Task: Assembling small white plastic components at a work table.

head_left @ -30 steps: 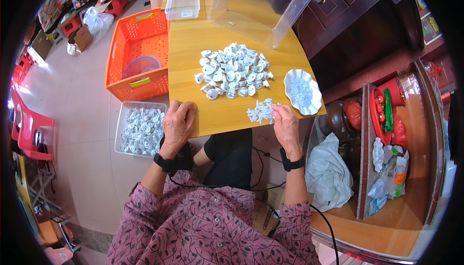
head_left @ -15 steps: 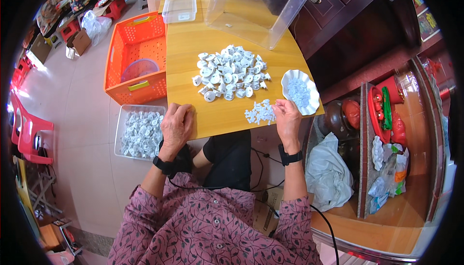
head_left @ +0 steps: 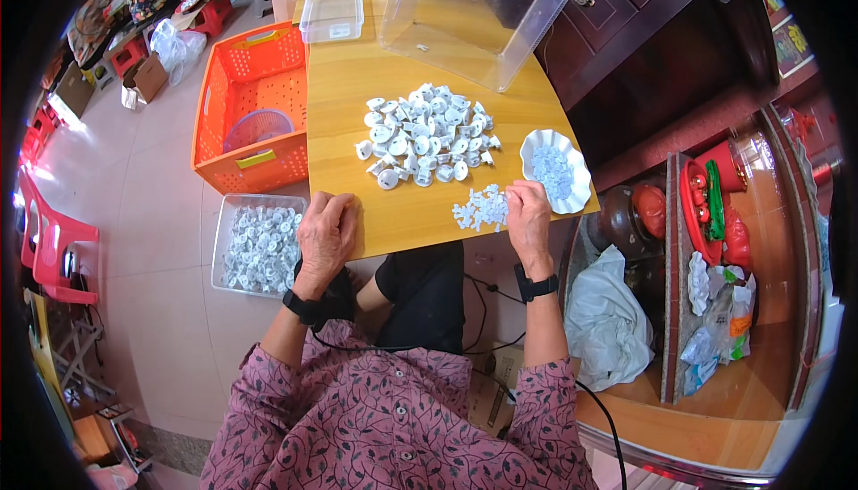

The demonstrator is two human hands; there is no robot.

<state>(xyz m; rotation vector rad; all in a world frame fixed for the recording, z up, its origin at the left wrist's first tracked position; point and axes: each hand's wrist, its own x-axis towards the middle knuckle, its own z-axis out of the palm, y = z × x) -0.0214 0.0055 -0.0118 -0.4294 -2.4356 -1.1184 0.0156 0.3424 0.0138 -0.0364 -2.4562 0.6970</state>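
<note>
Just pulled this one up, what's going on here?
A person in a purple leaf-patterned shirt is working at a yellow wooden table. Their right hand is at a small heap of pale bluish-white plastic pieces, near a white scalloped dish holding more; whether its grip has one is unclear. The left hand rests at the table's near-left corner. A larger heap of white round-topped plastic parts lies farther back.

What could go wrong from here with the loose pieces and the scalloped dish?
1. The right hand is right beside the loose pale pieces, near the table's front edge; a stray sweep might scatter them off.
2. The scalloped dish sits by the table's right edge, close to that hand; a bump could spill it.
</note>
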